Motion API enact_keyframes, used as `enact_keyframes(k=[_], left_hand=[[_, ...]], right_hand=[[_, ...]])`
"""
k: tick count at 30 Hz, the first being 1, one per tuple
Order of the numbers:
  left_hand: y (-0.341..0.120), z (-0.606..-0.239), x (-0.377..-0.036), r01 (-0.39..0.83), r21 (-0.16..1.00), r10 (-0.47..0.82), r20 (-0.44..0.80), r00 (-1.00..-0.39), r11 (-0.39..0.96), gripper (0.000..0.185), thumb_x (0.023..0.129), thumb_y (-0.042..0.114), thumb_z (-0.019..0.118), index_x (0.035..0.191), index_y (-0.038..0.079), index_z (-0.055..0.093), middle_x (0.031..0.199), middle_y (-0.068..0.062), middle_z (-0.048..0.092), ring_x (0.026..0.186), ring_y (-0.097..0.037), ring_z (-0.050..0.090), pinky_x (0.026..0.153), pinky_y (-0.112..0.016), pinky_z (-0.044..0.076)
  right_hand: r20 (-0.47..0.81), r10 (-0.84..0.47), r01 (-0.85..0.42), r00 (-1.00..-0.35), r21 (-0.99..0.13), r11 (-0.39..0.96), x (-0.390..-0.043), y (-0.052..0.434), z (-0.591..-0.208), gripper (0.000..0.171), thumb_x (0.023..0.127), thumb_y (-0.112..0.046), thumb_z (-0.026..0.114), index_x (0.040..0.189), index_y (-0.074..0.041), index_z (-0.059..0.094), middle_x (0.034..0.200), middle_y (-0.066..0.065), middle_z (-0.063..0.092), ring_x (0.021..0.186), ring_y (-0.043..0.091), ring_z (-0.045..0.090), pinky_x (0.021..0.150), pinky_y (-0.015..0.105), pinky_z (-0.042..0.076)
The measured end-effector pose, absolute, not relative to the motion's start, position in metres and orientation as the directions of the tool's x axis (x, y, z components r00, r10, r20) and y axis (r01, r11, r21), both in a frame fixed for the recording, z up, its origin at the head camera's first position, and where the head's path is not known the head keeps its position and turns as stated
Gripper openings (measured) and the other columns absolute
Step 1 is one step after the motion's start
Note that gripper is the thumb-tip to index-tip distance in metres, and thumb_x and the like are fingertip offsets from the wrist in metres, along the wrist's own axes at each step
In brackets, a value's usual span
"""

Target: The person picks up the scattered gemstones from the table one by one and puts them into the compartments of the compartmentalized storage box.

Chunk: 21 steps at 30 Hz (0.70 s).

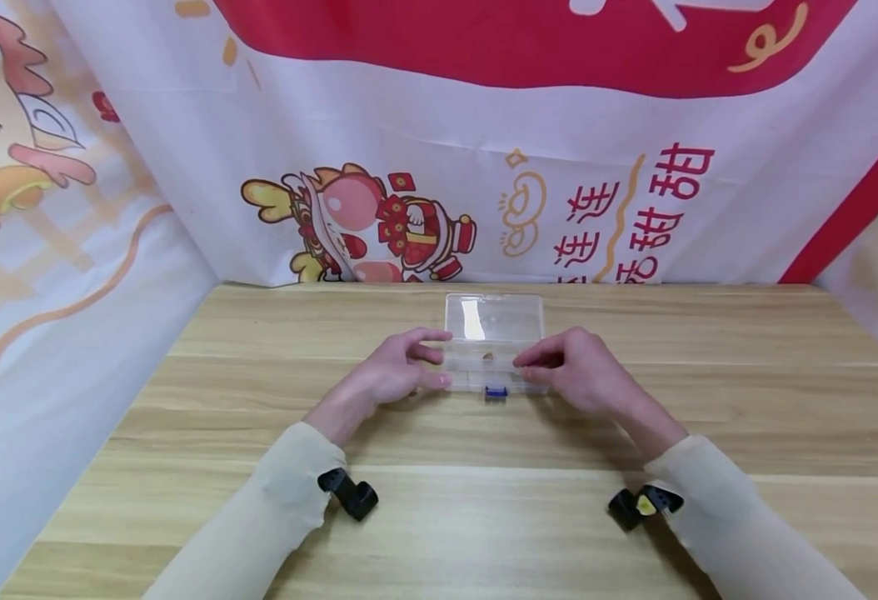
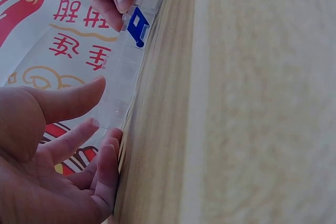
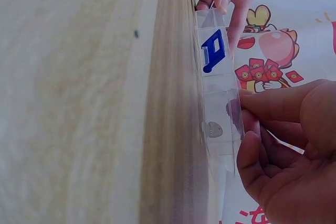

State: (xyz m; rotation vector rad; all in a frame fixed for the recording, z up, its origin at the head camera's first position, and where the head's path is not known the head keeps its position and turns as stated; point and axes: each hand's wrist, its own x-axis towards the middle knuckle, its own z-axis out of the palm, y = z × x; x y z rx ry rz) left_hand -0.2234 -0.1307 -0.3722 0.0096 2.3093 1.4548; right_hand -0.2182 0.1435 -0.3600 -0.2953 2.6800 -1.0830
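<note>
A clear plastic compartment box lies on the table, its transparent lid raised at the back. A blue latch marks its front side. My left hand is at the box's left end, fingers loosely bent and thumb apart. Over the right-hand compartments, my right hand has thumb and fingertips close together inside the rim; whether they pinch something is hidden. A small brownish piece shows inside the box. Through the front wall, the right wrist view shows a small pale grey piece near the right fingertips.
The box stands towards the far side of a wood-grain table. Behind it hangs a printed cloth with red characters and cartoon figures. A small dark speck is on the tabletop. Both sleeves carry black wrist cameras.
</note>
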Motion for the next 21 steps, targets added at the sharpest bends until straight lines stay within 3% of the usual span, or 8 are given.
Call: enact_keyframes(k=[9, 21], left_hand=[[-0.13, -0.372, -0.224, -0.207, 0.862, 0.226, -0.341, -0.913, 0.462, 0.062, 0.094, 0.017, 0.08, 0.15, 0.033, 0.058, 0.14, -0.006, 0.063, 0.121, -0.027, 0.057, 0.084, -0.031, 0.05], [-0.13, -0.374, -0.225, -0.204, 0.86, 0.224, -0.339, -0.914, 0.468, 0.063, 0.094, 0.017, 0.081, 0.15, 0.034, 0.058, 0.141, -0.006, 0.063, 0.121, -0.027, 0.057, 0.085, -0.031, 0.049]], right_hand=[[-0.146, -0.272, -0.094, -0.951, -0.701, 0.707, -0.219, 0.146, -0.362, 0.019, 0.099, -0.013, 0.075, 0.116, -0.017, 0.083, 0.112, 0.004, 0.078, 0.094, 0.024, 0.06, 0.08, 0.034, 0.052], [-0.061, -0.323, -0.186, -0.944, -0.71, 0.679, -0.22, 0.163, -0.352, 0.017, 0.099, -0.015, 0.076, 0.114, -0.017, 0.083, 0.111, 0.003, 0.079, 0.094, 0.023, 0.063, 0.081, 0.034, 0.053]])
